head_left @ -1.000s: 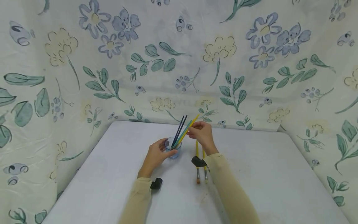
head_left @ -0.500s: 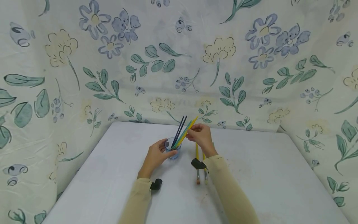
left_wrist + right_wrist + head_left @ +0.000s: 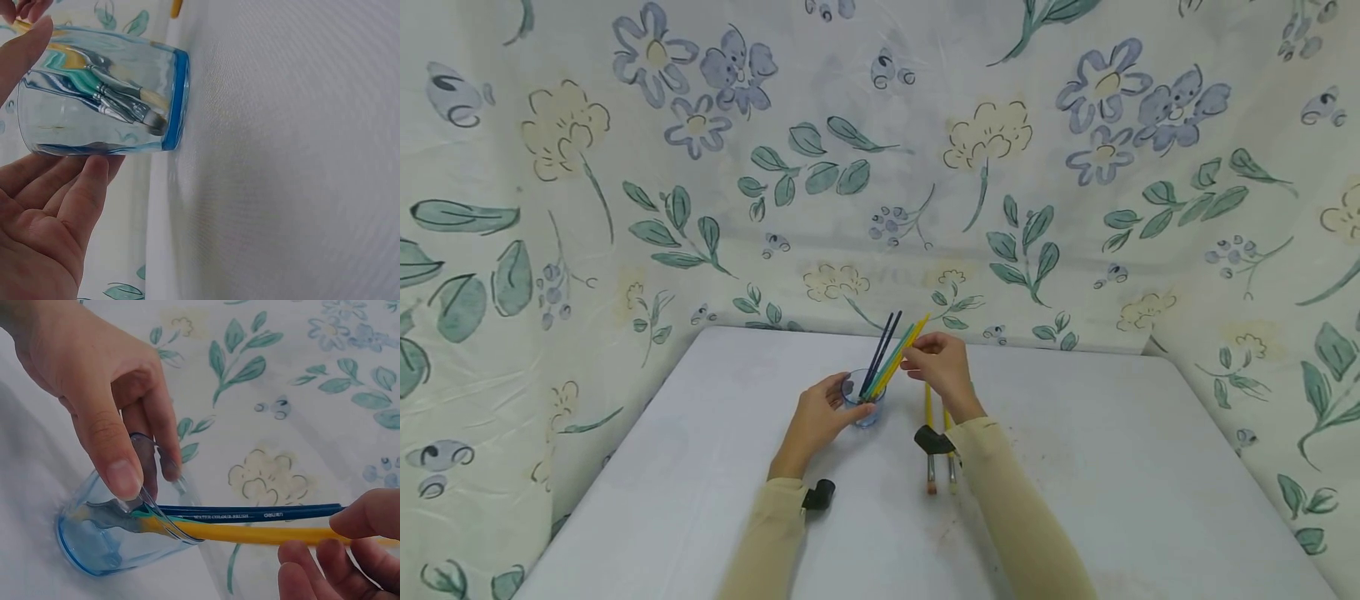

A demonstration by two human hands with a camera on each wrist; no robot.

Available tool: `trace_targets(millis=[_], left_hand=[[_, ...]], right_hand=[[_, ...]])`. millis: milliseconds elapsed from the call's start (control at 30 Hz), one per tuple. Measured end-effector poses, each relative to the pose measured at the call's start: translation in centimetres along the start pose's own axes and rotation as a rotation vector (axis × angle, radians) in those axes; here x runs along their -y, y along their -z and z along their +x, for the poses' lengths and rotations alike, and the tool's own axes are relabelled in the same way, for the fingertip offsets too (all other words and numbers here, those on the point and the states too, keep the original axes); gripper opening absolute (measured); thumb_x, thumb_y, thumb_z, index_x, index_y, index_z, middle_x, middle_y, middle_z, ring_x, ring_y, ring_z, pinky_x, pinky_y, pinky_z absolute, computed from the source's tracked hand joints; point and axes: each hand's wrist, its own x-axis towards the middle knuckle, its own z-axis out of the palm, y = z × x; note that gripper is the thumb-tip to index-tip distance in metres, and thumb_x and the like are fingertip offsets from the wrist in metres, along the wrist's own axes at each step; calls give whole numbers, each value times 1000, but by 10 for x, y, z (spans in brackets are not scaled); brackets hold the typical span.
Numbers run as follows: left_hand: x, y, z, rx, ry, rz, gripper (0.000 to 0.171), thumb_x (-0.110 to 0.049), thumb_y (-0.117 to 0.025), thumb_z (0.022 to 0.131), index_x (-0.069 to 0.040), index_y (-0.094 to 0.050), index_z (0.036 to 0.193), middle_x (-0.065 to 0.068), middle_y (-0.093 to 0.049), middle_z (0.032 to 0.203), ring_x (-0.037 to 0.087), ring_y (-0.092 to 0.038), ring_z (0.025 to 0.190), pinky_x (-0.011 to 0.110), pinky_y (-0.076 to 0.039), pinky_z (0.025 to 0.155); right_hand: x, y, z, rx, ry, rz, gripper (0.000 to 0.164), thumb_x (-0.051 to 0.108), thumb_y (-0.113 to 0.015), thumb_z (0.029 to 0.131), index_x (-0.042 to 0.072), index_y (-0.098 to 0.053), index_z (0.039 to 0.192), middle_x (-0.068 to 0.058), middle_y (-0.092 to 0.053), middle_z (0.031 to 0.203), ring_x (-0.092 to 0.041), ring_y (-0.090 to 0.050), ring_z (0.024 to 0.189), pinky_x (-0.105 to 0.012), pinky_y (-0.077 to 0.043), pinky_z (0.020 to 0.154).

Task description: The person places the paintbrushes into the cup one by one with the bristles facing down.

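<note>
My left hand (image 3: 817, 421) holds a clear blue-tinted drinking glass (image 3: 865, 412), thumb on one side and fingers on the other. The glass looks tilted in the right wrist view. Two dark blue paintbrushes (image 3: 880, 348), a teal one (image 3: 891, 367) and yellow ones lean in it, bristles (image 3: 155, 122) down near the base. My right hand (image 3: 946, 367) pinches a yellow paintbrush (image 3: 269, 535) by its upper handle, above the rim; its lower part is inside the glass. How many yellow handles stand there, I cannot tell.
Two yellow-handled paintbrushes lie on the white table (image 3: 700, 467), one with brown bristles (image 3: 931, 487), one with pale bristles (image 3: 952, 485), partly under my right forearm. Floral cloth (image 3: 850, 217) hangs behind and at both sides.
My right hand has come down slightly, and the yellow paintbrush has sunk a little deeper into the glass. My left hand keeps its hold on the glass.
</note>
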Motion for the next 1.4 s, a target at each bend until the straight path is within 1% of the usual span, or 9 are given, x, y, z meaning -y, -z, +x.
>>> trace_targets(millis=[167,333,500,667,833,900,1033,1233,1400], left_hand=[[-1,1,-1,6,-13,-13,84,-39,-87,84,-3,-50,151,23,-55,152,38,-57,139,46,-49,116],[-1,1,-2,3,-23,-26,83,-37,-87,84,-2,-50,150,24,-56,151,38,-58,139,46,-49,116],[1,2,-1,4,-37,-31,84,-38,-87,84,-2,-51,150,24,-56,151,38,-58,139,45,-50,116],[2,3,-1,7,-46,-34,87,-40,-88,82,-2,-51,150,24,-57,150,37,-59,138,44,-50,116],[2,3,-1,16,-47,-40,88,-41,-88,81,-2,-51,150,24,-57,150,37,-58,138,43,-50,116],[1,3,-1,14,-49,-41,88,-41,-89,81,-2,-51,150,24,-57,149,36,-59,138,43,-50,116],[0,4,-1,11,-46,-41,88,-40,-89,80,-2,-51,150,23,-57,150,36,-59,138,42,-50,116],[2,4,0,9,-31,-39,88,-41,-89,81,-3,-51,150,23,-57,150,36,-58,138,43,-50,116],[4,2,1,15,-13,-44,87,-39,-88,82,-3,-50,151,23,-56,151,37,-58,139,44,-49,116]], right_hand=[[-1,1,0,-12,1,-17,15,14,-73,94,5,-67,105,-15,-73,103,-18,-77,81,-30,-68,77],[0,7,-1,-19,12,-4,13,10,-71,93,4,-66,103,-14,-72,100,-19,-77,80,-30,-68,75],[1,18,-1,-33,15,-1,10,9,-71,93,3,-65,100,-14,-71,99,-18,-76,78,-31,-68,75],[-2,35,-1,-58,18,-17,11,11,-72,93,4,-65,99,-11,-71,97,-17,-75,77,-30,-68,75],[-10,58,-3,-73,22,-38,12,11,-72,93,4,-65,98,-8,-71,91,-17,-75,74,-27,-67,71],[-15,67,-4,-83,19,-50,13,13,-71,93,3,-65,100,-7,-72,91,-15,-74,73,-25,-66,70],[-21,81,-7,-101,8,-83,16,15,-71,94,3,-66,103,-8,-73,94,-14,-73,73,-25,-66,71],[-32,94,-14,-133,-18,-140,21,18,-69,96,2,-66,109,-13,-73,101,-12,-72,75,-25,-66,74],[-46,101,-16,-163,-35,-159,20,15,-69,96,0,-66,109,-14,-74,99,-12,-71,73,-25,-65,71]])
